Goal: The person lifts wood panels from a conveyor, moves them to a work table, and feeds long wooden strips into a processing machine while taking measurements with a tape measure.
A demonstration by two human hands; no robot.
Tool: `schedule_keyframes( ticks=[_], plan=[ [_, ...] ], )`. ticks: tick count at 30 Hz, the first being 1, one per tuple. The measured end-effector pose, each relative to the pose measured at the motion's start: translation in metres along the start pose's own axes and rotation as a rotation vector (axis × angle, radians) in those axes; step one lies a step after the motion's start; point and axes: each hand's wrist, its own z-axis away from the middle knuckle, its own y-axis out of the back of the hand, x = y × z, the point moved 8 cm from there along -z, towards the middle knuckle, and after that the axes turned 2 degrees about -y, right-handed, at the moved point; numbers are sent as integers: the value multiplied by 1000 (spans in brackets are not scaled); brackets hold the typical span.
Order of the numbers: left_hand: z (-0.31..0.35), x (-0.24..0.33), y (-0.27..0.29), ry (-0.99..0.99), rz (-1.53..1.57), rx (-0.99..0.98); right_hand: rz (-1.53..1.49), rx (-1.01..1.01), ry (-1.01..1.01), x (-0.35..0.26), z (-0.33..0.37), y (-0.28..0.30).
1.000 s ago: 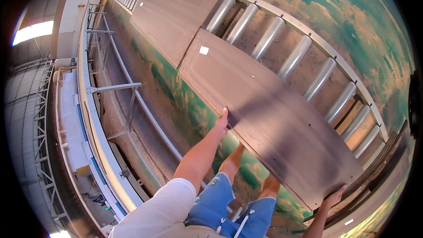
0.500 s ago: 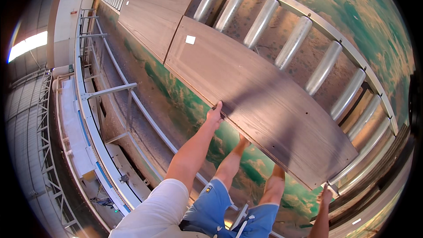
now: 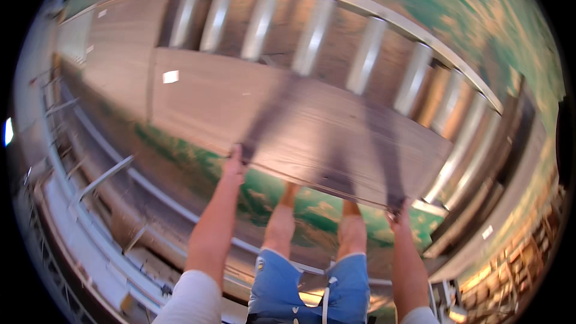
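Note:
A long brown wood-grain board with a small white label at its left end lies across a row of metal rollers. My left hand grips its near edge left of the middle, thumb on top and the other fingers out of sight beneath. At the near edge by the right end, my right hand is closed on the same board. Motion blur softens the fingers of both hands.
Metal rollers in a pale frame run along the far side. Another brown board adjoins on the left. Metal rails stand at the left, and stacked boards lie at the right. The floor is green and dusty.
The view has swung to the right. My right hand, earlier by the board's right corner, now grips its near edge. My left hand keeps its hold on the board.

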Motion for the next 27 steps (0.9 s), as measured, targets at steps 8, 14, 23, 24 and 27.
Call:
schedule_keyframes(
  ticks=[8, 14, 23, 24, 27],
  plan=[
    [45, -9, -31, 140, 48, 61, -33, 133, 19, -10, 28, 30],
    [20, 8, -8, -29, 133, 32, 82, 90, -48, -12, 22, 4],
    [171, 7, 48, -187, -451, 268, 848, 15, 65, 5, 96, 67],
    [218, -33, 121, -301, -738, 431, 990, -77, 31, 32, 110, 45],
    [325, -158, 154, -122, -695, 200, 1406, -291, 150, 34, 196, -6]
  ],
)
